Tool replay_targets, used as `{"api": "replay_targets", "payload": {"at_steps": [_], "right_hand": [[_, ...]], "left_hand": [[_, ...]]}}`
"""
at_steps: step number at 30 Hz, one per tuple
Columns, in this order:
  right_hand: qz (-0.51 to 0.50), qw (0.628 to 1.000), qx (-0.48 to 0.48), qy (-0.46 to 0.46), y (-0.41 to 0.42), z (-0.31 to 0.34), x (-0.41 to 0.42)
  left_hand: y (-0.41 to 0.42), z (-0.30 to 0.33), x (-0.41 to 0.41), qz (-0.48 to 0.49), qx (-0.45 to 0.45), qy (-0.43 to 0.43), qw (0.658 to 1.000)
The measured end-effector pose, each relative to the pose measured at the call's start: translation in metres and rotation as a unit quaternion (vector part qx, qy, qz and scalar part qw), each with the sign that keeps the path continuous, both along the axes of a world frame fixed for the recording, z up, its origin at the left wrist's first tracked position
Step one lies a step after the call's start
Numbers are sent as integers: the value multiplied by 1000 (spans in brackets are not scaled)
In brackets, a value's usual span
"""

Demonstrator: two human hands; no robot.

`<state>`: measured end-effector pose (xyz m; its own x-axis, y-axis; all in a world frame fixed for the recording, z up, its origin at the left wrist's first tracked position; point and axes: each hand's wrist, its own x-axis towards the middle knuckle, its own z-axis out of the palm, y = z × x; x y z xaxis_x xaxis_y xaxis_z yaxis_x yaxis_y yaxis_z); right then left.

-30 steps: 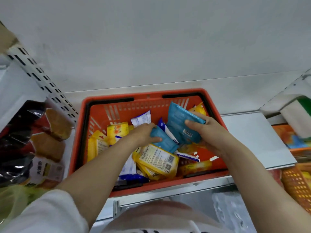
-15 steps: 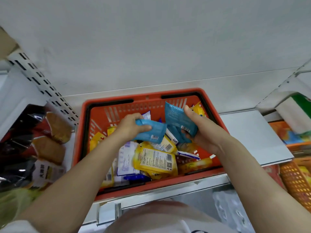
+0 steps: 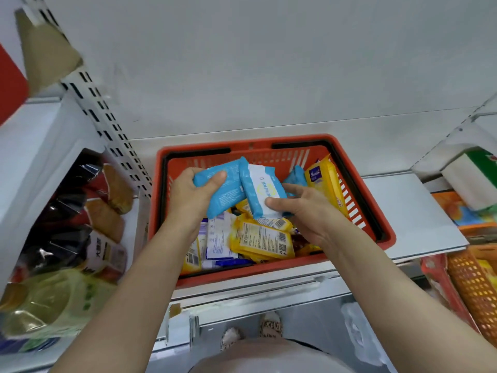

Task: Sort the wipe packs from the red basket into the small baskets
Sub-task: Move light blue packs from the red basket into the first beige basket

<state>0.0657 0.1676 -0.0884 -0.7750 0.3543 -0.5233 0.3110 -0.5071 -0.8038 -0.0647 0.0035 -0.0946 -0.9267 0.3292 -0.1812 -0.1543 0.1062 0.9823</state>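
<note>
Gripping a blue wipe pack with thumb curled over its near face, the left hand held it above the left half of the red basket. Just beside it, the right hand pinched a second blue pack with a white label by its lower end, the thumb on the front and the fingers behind — the two packs touched along their inner edges, both tilted and lifted clear of the heap. Behind the right hand's fingers a further blue pack showed, and a yellow pack leaned upright against the basket's right wall. Below the hands lay a jumble of yellow packs and white-and-blue ones on the basket floor. The basket sat on a white shelf. At the far right, lower down, stood an orange perforated small basket. Bagged goods in dark and brown wrappers filled the shelf to the left.
</note>
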Motion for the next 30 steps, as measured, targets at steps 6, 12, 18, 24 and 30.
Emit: {"api": "replay_targets", "payload": {"at_steps": [6,12,18,24,30], "right_hand": [[-82,996,14,18,-20,-2,19],[-91,992,45,78,-25,10,60],[-165,980,43,99,-3,26,135],[-266,955,-16,130,48,31,279],[-320,938,-11,132,108,30,452]], "left_hand": [[3,0,32,25,88,2,996],[24,1,83,-51,113,-29,992],[60,20,153,-169,108,-23,979],[128,32,284,-338,55,18,939],[207,37,437,-396,59,-59,914]]}}
